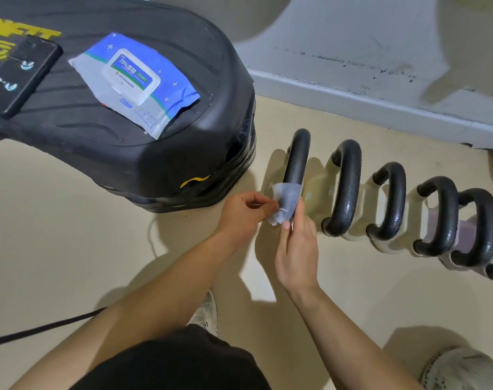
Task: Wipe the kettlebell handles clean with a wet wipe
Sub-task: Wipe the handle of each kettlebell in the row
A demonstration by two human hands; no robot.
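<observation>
Wrapping the wipe (286, 199) around the first handle (296, 159).
Both hands, left hand (244, 212) and right hand (296, 246), pinch it shut; pull it snug, then slide along.

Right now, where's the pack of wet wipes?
In the head view, the wet-wipe pack lies flat at upper left on the black bench pad, right of the phone and up-left of the kettlebell row.
</observation>
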